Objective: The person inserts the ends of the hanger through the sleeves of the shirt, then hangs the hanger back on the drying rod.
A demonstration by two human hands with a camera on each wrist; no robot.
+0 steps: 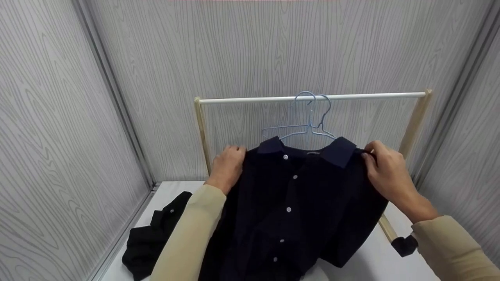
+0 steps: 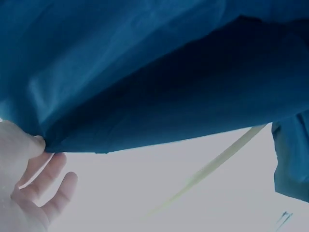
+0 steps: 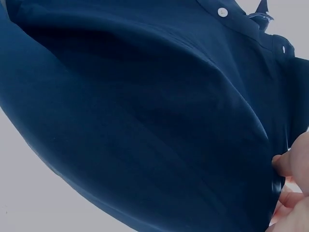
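A dark navy button-up shirt point(image 1: 308, 203) with a collar and white buttons is stretched between both hands, its front facing me. My left hand point(image 1: 229, 166) pinches the shirt at one shoulder; in the left wrist view the thumb and forefinger grip the cloth while other fingers point(image 2: 60, 193) stand free. At the opposite shoulder my right hand point(image 1: 386, 168) pinches the fabric, as the right wrist view also shows. Just behind the collar, light blue wire hangers point(image 1: 308, 127) hang from the white rail. Whether a hanger is inside the shirt is hidden.
The white rail point(image 1: 250, 100) spans a rack with wooden side posts point(image 1: 415, 121). On the white table point(image 1: 172, 187) at left lies another dark garment point(image 1: 156, 234). A small black piece point(image 1: 404, 246) sits at the rack's right foot. Wood-patterned panels point(image 1: 254, 47) enclose the space.
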